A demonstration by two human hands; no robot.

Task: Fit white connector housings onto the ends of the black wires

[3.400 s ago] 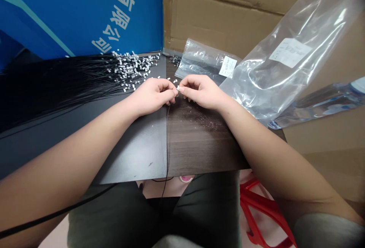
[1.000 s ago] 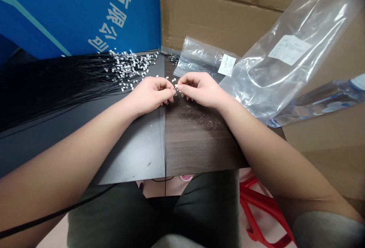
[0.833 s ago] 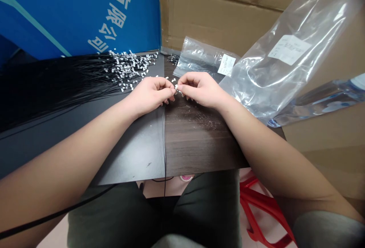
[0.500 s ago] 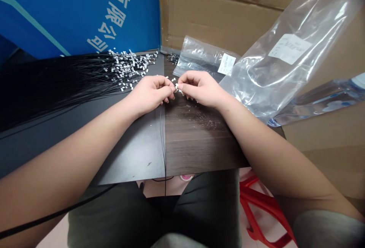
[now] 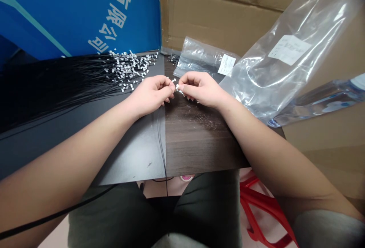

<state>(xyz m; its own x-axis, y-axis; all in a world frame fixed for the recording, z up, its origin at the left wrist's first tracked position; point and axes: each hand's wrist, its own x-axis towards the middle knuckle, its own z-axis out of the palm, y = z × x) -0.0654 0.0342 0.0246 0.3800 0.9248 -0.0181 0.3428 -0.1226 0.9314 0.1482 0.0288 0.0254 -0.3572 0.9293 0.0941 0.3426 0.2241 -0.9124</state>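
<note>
My left hand [image 5: 151, 94] and my right hand [image 5: 199, 88] meet at the fingertips above the dark table. Between them is a tiny white piece [image 5: 178, 87] on a thin black cable, pinched mainly by my right fingers. A strand of that cable [image 5: 161, 138] hangs down from under my left fingers and over the table's front edge. Further left lies a large fan of thin black cables [image 5: 62, 84], its ends carrying a heap of small white tips [image 5: 131, 67]. My fingers hide the exact join of piece and cable.
A black sheet [image 5: 134, 153] and dark wood tabletop [image 5: 196, 141] meet under my hands, with white crumbs on the wood. Plastic bags [image 5: 270, 65] lie right, beside a water bottle [image 5: 322, 105]. A blue board and cardboard stand behind; a red chair frame sits below right.
My hands stay together at the same spot, with small finger shifts around the white piece. The hanging cable now bows slightly left.
</note>
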